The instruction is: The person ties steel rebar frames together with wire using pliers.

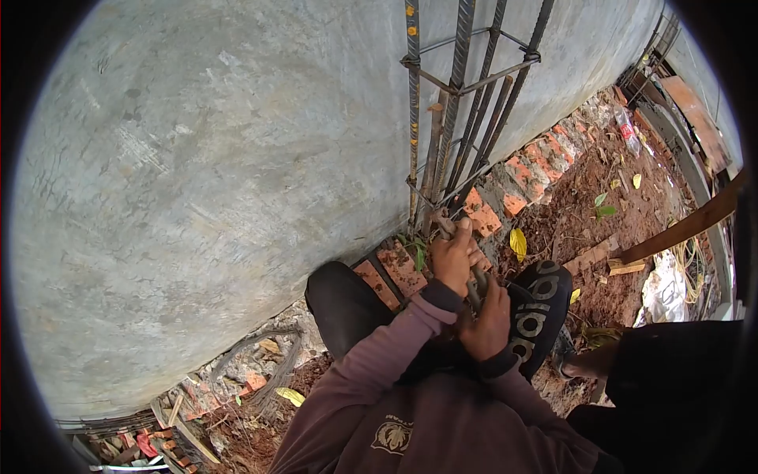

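My left hand (452, 259) is closed around a grey, rod-like tool (477, 286), its thumb pointing up towards the base of a rebar cage (458, 75). Lower down, my right hand (488, 322) grips the same tool near its back end. Just above my hands, the tool's front end lies close to the foot of the upright steel bars; its exact shape is hidden by my fingers. Thin square wire ties (493, 77) go round the ribbed bars. Orange bricks (403, 267) lie at the cage's foot, beside my knees.
A grey plastered wall (213, 158) rises on the left, behind the cage. A brick row (537, 167) follows its base. Coiled wire (264, 355) lies at lower left. On the right are a wooden plank (683, 225), a plastic bottle (628, 133) and another person's dark-clothed leg (671, 371).
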A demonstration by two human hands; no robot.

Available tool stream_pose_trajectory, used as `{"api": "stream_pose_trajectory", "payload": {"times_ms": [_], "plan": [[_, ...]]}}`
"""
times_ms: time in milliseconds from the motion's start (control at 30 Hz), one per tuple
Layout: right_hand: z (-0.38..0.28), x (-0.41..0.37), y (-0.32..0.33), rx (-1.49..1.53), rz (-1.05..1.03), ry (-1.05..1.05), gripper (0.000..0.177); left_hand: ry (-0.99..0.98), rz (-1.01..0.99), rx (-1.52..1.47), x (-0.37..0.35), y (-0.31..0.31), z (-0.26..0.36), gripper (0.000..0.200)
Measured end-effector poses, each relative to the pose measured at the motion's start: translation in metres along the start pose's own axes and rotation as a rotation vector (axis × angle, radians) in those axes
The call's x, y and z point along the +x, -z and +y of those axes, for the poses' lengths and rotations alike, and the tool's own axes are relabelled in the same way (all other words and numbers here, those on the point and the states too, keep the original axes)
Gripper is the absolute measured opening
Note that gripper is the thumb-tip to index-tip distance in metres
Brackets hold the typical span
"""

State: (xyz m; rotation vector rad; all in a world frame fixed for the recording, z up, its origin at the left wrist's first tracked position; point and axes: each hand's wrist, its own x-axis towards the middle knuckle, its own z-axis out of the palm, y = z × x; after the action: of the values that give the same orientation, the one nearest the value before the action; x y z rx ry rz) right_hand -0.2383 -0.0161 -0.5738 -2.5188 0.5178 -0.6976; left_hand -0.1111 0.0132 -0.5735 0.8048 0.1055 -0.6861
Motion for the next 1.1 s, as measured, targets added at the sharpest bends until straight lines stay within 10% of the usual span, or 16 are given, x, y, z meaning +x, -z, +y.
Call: {"api": "stream_pose_trajectory", "payload": {"times_ms": [267,667,833,933,1033,1100], "plan": [[0.057,0.101,0.051,-0.193,-0.205,0.129,0.028,-0.092,0.064,-0.438,0.035,-0.047,-0.018,0.030],[0.077,0.113,0.036,-0.127,-0.177,0.153,0.015,-0.154,-0.046,-0.281,0.041,-0.036,-0.022,0.033],[0.045,0.051,0.020,0.344,-0.493,-0.298,0.023,-0.049,-0.303,0.165,0.028,0.033,-0.006,0.040],[0.012,0.018,0.005,1.293,-0.894,-1.074,0.019,0.129,-0.444,0.128,0.011,0.048,0.019,0.046],[-0.001,0.014,0.009,1.605,-1.097,-1.101,0.016,0.350,-0.737,-0.348,0.007,0.040,0.036,0.043],[0.000,0.024,0.013,1.588,-1.159,-1.100,0.017,0.338,-0.581,-0.286,0.010,0.046,0.024,0.039]]}}
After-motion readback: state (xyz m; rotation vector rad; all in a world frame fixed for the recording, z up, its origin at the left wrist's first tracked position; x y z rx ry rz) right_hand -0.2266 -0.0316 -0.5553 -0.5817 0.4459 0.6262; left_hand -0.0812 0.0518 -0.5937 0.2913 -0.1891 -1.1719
